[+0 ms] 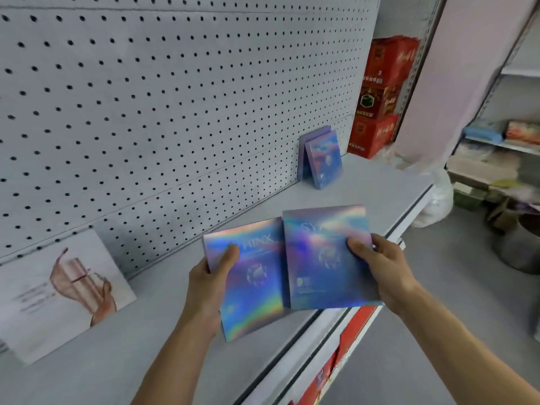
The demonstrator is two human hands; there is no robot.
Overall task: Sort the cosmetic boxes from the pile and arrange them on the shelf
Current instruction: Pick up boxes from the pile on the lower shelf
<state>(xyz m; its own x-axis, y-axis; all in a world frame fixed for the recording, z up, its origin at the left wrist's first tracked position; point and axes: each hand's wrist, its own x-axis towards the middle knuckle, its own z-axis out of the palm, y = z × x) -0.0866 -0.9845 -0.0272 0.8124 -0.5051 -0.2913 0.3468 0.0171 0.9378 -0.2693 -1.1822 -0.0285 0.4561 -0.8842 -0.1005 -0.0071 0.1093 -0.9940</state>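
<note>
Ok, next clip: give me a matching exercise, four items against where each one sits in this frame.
Items:
1. box with the lettering HINX
2. box overlapping it on the right
3. pair of holographic boxes
4. white card with a pink swirl

Places:
A. leaning on the pegboard at the far end of the shelf
B. held by the right hand
C. propped against the pegboard at the left
D. held by the left hand

Pairs: 1-D, 2-B, 3-A, 4-C
</note>
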